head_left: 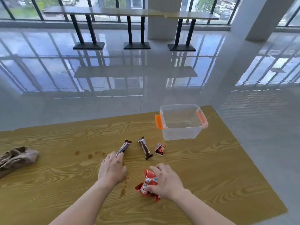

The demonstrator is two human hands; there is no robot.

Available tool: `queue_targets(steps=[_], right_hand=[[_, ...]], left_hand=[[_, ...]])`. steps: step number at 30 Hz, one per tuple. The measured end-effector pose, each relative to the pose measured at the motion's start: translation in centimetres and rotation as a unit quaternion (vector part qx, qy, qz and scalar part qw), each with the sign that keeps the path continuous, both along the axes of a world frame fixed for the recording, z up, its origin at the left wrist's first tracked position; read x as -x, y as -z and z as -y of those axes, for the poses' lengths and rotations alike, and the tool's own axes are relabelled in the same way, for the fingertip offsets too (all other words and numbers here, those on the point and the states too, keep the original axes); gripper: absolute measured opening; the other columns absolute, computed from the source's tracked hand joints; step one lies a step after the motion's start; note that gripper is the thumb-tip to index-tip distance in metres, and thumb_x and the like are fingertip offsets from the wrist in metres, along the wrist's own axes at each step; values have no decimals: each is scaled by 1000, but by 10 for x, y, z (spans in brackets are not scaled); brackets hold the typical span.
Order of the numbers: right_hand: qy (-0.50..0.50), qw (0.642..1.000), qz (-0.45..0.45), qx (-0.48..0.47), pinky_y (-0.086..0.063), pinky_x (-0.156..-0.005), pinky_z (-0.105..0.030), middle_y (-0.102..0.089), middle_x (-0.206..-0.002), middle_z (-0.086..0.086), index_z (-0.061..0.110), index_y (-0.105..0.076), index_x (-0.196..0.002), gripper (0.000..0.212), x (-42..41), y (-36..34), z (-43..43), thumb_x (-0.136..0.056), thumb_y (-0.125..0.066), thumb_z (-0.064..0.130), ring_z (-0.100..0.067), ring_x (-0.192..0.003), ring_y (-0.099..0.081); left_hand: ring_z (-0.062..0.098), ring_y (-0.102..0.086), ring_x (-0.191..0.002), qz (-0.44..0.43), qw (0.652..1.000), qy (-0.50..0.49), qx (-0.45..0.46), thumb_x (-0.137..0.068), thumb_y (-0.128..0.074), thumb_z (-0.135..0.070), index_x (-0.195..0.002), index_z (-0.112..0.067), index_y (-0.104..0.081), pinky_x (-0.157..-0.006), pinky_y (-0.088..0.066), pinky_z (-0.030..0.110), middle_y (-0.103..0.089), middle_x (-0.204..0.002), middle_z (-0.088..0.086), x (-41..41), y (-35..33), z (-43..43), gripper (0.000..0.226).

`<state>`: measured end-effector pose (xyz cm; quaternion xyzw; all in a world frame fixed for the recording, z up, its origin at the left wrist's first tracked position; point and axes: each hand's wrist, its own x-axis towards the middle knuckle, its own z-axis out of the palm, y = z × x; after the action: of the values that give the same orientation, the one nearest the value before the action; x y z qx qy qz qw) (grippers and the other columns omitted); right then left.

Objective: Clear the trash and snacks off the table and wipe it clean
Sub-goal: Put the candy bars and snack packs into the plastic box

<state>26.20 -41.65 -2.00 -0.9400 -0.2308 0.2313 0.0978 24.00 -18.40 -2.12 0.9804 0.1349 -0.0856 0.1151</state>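
My left hand (112, 169) rests on the wooden table (203, 168), its fingers closed on the near end of a brown snack bar (124, 147). My right hand (165, 181) grips a crumpled red wrapper (146, 184) lying on the table. A second brown snack bar (145, 148) lies just right of the first, apart from both hands. A small crumpled red wrapper (159, 149) sits beside it. Brown liquid spots (90, 155) stain the wood to the left of my left hand, and more drips (124, 186) run between my wrists.
A clear plastic box (181, 122) with orange latches stands open and empty at the table's far right. A brown cloth (16, 158) lies bunched at the left edge. Beyond the table is glossy floor, a long bar table (129, 13) and a white pillar.
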Motion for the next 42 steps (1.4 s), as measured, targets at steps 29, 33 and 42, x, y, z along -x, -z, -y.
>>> queue_targets(steps=[29,33,42], right_hand=[[59,997,-29,-35,-45,-98,-37,-45,-134,1,39,-21,-151,79,-3,28,-6,-89,-68,38,-21,-120,-46],[74,996,-16,-54,-47,-93,-35,-47,-129,1,39,-24,-151,78,-11,22,-3,-88,-69,38,-20,-118,-48],[103,988,47,-107,-47,-87,-31,-50,-123,6,38,-28,-150,78,-35,-4,13,-85,-70,40,-16,-115,-49]], left_hand=[[25,-57,-91,-1,999,3,54,-88,-48,-4,-140,-25,-45,-73,-48,36,-59,-101,5,-64,24,-14,56],[23,-57,-88,22,997,4,75,-86,-50,-3,-141,-25,-45,-70,-44,32,-59,-98,4,-60,13,-7,59],[21,-56,-80,102,985,0,139,-84,-58,-5,-134,-25,-52,-69,-46,33,-60,-89,1,-64,-17,12,54]])
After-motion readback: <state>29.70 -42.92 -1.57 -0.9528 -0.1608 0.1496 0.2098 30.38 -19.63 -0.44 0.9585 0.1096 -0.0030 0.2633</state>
